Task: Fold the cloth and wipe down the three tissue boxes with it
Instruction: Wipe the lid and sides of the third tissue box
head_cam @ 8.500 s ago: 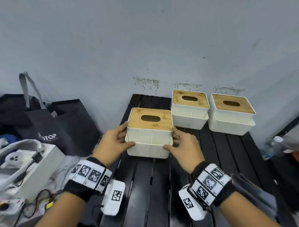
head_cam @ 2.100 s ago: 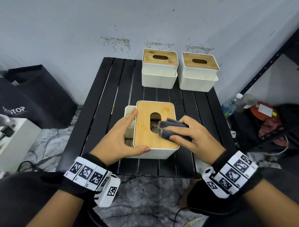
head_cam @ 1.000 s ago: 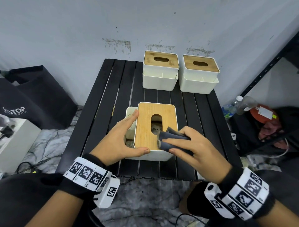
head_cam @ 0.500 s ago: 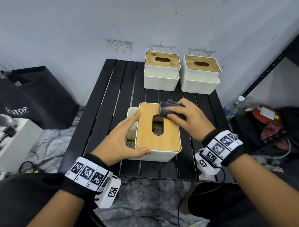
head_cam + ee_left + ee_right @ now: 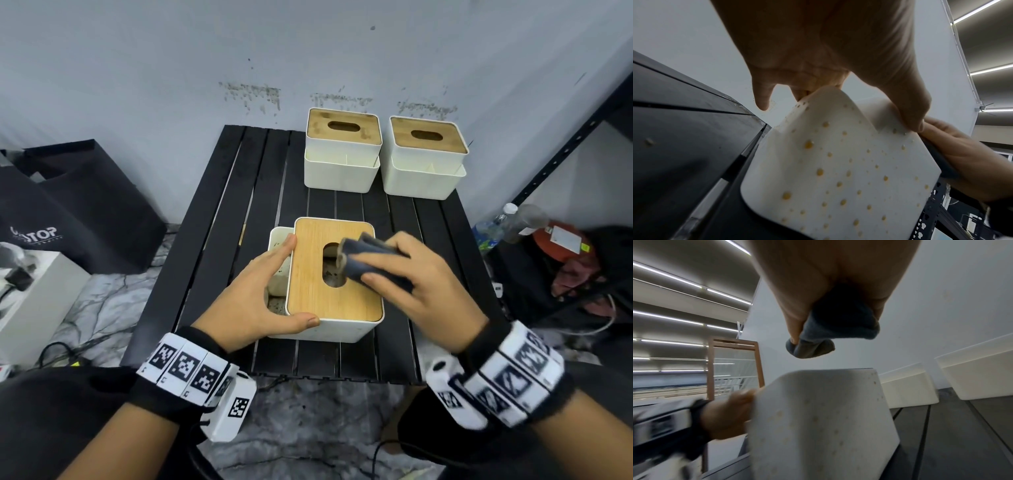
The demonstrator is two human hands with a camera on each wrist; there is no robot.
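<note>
A white tissue box with a bamboo lid sits near the front of the black slatted table. My left hand grips its left side, thumb along the front edge; the left wrist view shows its spotted white wall under my fingers. My right hand holds a folded dark grey cloth on the right half of the lid, beside the oval slot. In the right wrist view the cloth bulges from my fingers above the box. Two more tissue boxes stand side by side at the back.
A black tote bag and a white box with gear lie on the floor at left. At right stands a black metal shelf with a plastic bottle and an orange item beneath it. Cables run below the table's front edge.
My right hand has slid the cloth from the lid's far right corner back toward me, to the middle beside the slot. The left hand has kept its hold on the box.
</note>
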